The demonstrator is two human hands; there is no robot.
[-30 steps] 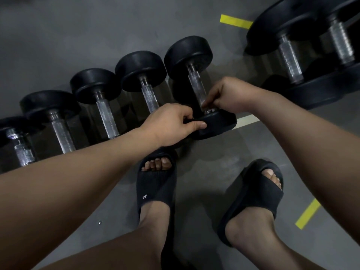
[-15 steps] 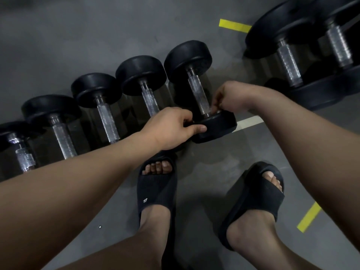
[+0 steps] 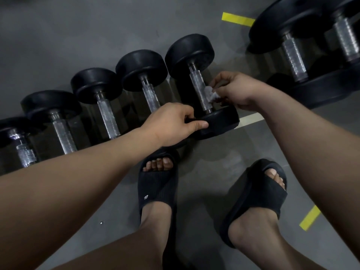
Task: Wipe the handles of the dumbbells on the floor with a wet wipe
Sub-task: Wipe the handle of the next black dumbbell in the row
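On the grey floor [image 3: 78,36] a row of black-headed dumbbells lies side by side, and both hands are at the rightmost dumbbell [image 3: 190,53] of that row. The left hand [image 3: 171,123] has its grip clamped on the near head [image 3: 220,121], with the fingers curled over the rim and the thumb laid along the edge. The right hand [image 3: 237,90] sits just beside the knurled metal handle [image 3: 197,84]. Its grip is pinched together on a crumpled white wet wipe [image 3: 210,94], which rests against the lower part of the handle on its right side. Four smaller dumbbells [image 3: 108,114] lie to the left, their handles uncovered. Two larger dumbbells [image 3: 292,51] lie at the upper right, apart from the row. Strips of yellow tape [image 3: 237,19] mark the floor, and a pale strip [image 3: 251,118] runs out from beside the near head under the right forearm. Both feet wear black slides [image 3: 157,190], planted near the gripped head.
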